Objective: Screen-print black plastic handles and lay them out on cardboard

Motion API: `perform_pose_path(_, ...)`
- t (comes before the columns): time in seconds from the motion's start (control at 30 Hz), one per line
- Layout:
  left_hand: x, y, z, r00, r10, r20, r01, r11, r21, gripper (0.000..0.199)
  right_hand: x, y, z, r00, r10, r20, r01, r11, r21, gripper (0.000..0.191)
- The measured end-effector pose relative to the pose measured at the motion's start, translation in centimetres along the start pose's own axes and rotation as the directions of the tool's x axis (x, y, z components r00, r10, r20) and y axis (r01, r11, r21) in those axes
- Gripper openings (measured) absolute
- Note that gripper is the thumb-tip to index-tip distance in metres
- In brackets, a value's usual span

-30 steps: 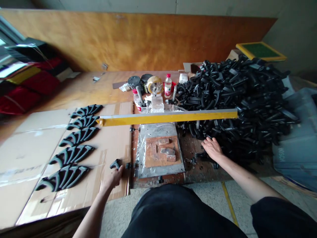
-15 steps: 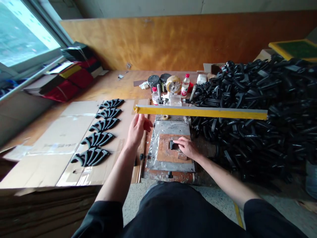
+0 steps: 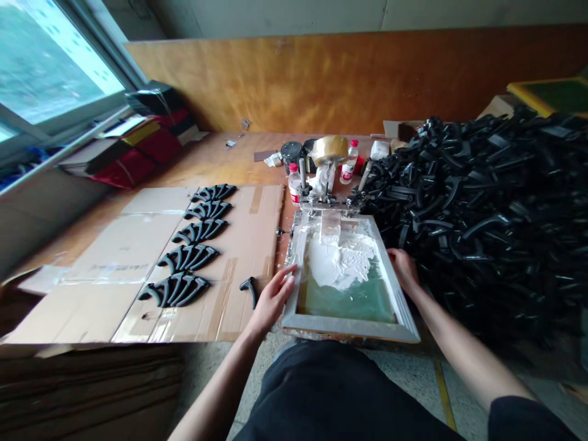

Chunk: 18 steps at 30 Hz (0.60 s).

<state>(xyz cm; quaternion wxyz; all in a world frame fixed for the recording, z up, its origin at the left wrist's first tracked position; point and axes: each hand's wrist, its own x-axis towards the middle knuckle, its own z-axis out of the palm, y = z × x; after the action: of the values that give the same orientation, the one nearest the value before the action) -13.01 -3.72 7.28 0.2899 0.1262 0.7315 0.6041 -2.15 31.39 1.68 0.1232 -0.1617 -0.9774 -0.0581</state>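
Note:
A metal-framed screen [image 3: 350,324] lies over the work plate, with thick white paste [image 3: 337,257] spread over the upper part of its green mesh. Beside the frame's left edge is my left hand [image 3: 274,295], fingers stretched and slightly apart, the tips at the rim. My right hand [image 3: 405,269] is low beside the right edge, between the frame and the black parts; its fingers are partly hidden and blurred, so its grip is unclear. One curved black piece [image 3: 250,290] lies on the cardboard [image 3: 229,245], left of my left hand.
Several fans of black pieces [image 3: 174,290] lie on the cardboard at left. A large heap of black parts [image 3: 482,233] fills the right side. Behind the frame stand a metal clamp fixture [image 3: 331,207], a tape roll [image 3: 329,150], bottles [image 3: 349,164] and dark jars [image 3: 291,153].
The raised screen has swung down over the plate, hiding the wooden jig. My left hand has moved down and right, my right hand to the right. A single black piece now lies on the cardboard.

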Motion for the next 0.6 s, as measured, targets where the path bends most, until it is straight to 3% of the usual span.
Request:
perform_pose_path(0.07, 0.3, -2.8, 0.4, 0.999, -0.049, -0.008, 0.05, 0.995, 0.088, 0.067, 1.8, 0.3, -0.7, 0.984, 0.141, -0.112, -0.12, 0.978, 0.173, 0.031)
perform_pose_path(0.1, 0.7, -3.9, 0.7, 0.997, -0.07, -0.02, 0.072, 0.986, 0.149, 0.068, 2.9, -0.5, -1.2, 0.971, 0.17, -0.169, -0.12, 0.954, 0.274, 0.03)
perform_pose_path(0.17, 1.5, -5.7, 1.1, 0.995, -0.09, -0.05, 0.1, 0.96, 0.262, 0.066, 5.1, -3.5, -2.3, 0.965, 0.121, -0.234, -0.012, 0.907, 0.42, 0.05)
perform_pose_path(0.23, 2.1, -6.8, 1.3, 0.994, -0.088, -0.067, 0.106, 0.94, 0.326, 0.062, 7.0, -6.9, -3.4, 0.981, -0.035, -0.189, 0.117, 0.888, 0.445, 0.061)
perform_pose_path(0.33, 2.5, -7.5, 1.4, 0.994, -0.08, -0.069, 0.099, 0.933, 0.346, 0.058, 8.4, -10.3, -4.0, 0.988, -0.153, -0.037, 0.153, 0.88, 0.449, 0.042)
perform_pose_path(0.47, 2.4, -7.6, 1.4, 0.994, -0.082, -0.076, 0.102, 0.942, 0.321, 0.057, 8.3, -10.9, -3.2, 0.97, -0.224, 0.094, 0.157, 0.875, 0.459, 0.02)
perform_pose_path(0.6, 2.0, -6.3, 1.3, 0.993, -0.103, -0.055, 0.113, 0.967, 0.23, 0.062, 8.7, -11.0, -3.7, 0.972, -0.212, 0.104, 0.152, 0.899, 0.41, 0.036)
